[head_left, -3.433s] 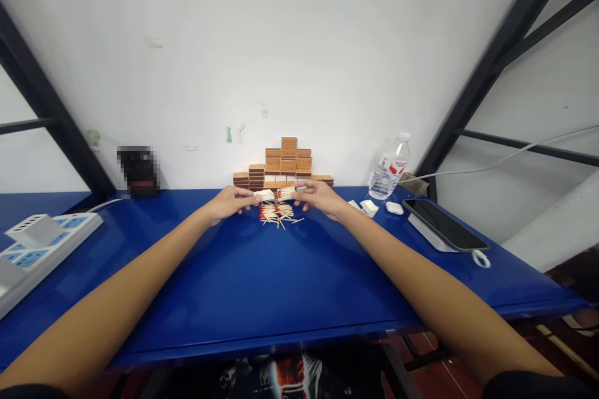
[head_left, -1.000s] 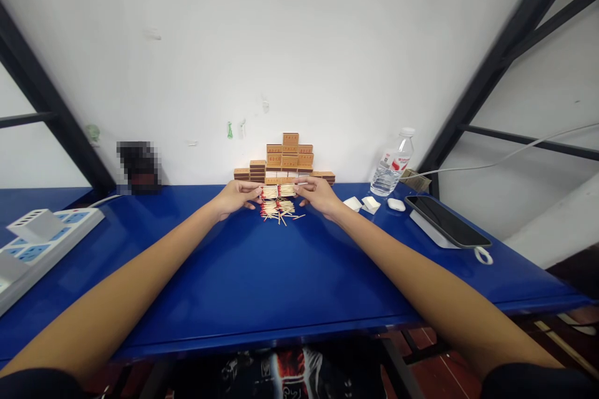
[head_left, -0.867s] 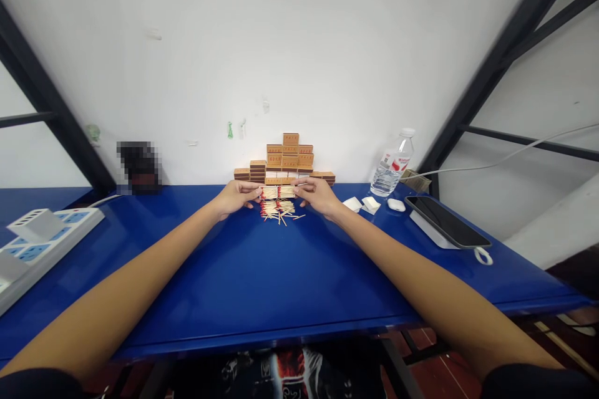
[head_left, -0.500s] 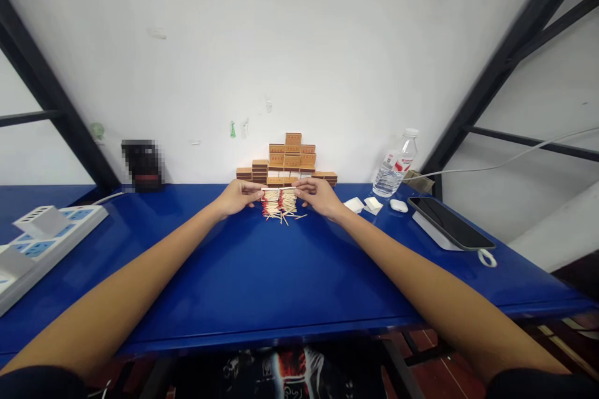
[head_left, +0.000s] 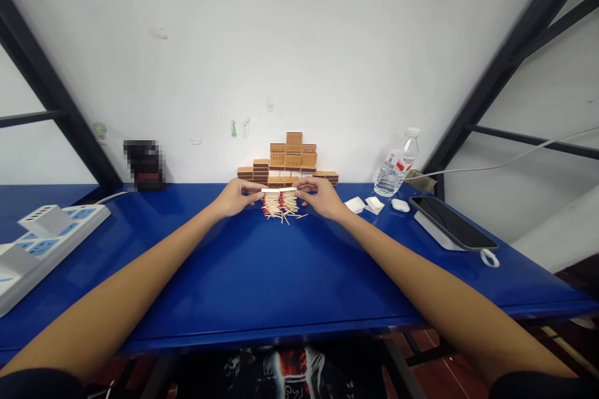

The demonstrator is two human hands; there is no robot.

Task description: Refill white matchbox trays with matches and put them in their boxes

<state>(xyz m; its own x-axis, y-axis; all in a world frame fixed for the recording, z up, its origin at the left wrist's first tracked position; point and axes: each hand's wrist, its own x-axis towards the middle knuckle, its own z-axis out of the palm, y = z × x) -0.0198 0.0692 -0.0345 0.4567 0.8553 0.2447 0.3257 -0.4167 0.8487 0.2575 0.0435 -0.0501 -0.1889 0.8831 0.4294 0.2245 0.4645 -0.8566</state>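
Although matches showed in both white trays a second ago, the left tray (head_left: 270,191) and right tray (head_left: 288,189) now stand tipped over the matches (head_left: 281,204) near the back edge of the blue table (head_left: 281,274), so their contents have probably dropped out. The left hand (head_left: 236,196) and right hand (head_left: 321,196) each pinch one tray's outer end. The trays' insides are hidden, and the power strip (head_left: 77,234) at the table's left is cut off.
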